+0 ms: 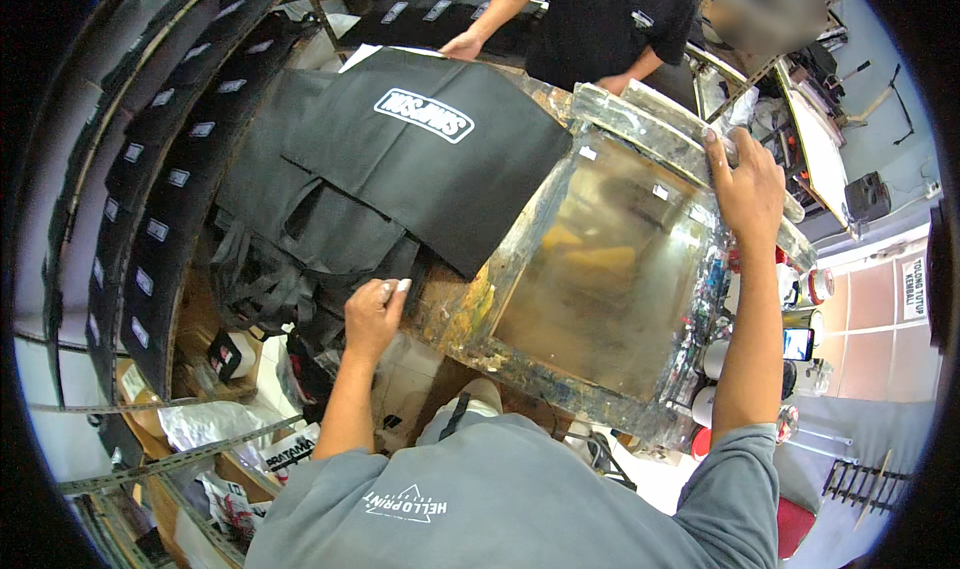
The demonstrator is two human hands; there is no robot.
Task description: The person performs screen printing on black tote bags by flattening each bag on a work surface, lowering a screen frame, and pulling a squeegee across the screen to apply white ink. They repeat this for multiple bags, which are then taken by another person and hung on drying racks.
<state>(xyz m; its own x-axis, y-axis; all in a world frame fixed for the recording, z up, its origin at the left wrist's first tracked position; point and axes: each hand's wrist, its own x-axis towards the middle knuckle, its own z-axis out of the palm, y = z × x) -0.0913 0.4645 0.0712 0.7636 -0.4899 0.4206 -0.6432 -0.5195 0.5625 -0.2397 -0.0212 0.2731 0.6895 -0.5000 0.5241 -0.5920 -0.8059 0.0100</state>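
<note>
My right hand (748, 184) is closed round the far right corner of a screen-printing frame (550, 379), by the paint-smeared wooden bar (650, 134) at its far end. The frame's mesh looks yellowish and cloudy. My left hand (373, 319) is a loose fist in front of the bags, with nothing visible in it. Left of the frame lies a black fabric bag (450, 184) with a white printed logo, its right edge against the frame. More black bags (270, 279) with loop handles are layered beneath and beside it.
Across the table a co-worker (610, 29) in black has one hand (463, 46) at the bag's far edge and another near the bar. Racks of black printed pieces (160, 199) curve along the left. Paint cans (712, 359) and a lit phone (797, 344) stand at right.
</note>
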